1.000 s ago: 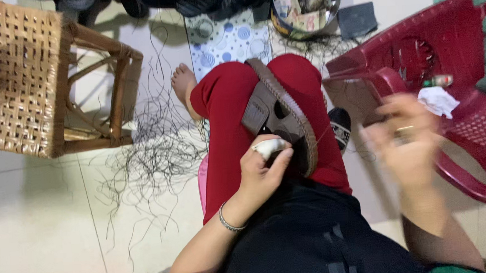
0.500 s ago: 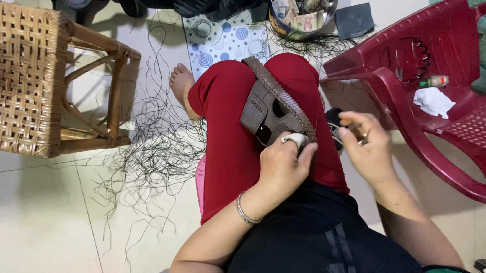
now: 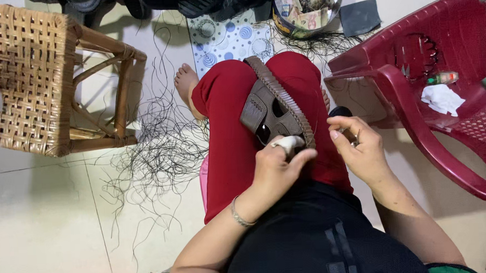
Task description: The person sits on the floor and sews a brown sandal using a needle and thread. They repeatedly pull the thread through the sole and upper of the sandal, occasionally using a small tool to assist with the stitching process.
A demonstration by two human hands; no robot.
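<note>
Sandal (image 3: 272,110), brown leather, lies on the red-trousered lap, its long axis running from the knee down toward the body, tilted slightly right, with the braided edge along its right side. The left hand (image 3: 275,171) sits at the sandal's near end, fingers curled around that end, one fingertip wrapped in white tape. The wrist wears a thin bracelet and the forearm comes in from below. The right hand (image 3: 360,150) is just right of the sandal, fingers pinched together on something small and dark; what it is cannot be told. A red chair (image 3: 418,94) stands right of the sandal, with a white tissue (image 3: 441,98) and a small bottle (image 3: 442,78) on its seat. Beyond the sandal sits a round tin (image 3: 303,11) of folded papers. Left of the sandal, loose black threads (image 3: 160,152) litter the floor beside a wicker stool (image 3: 29,75).
</note>
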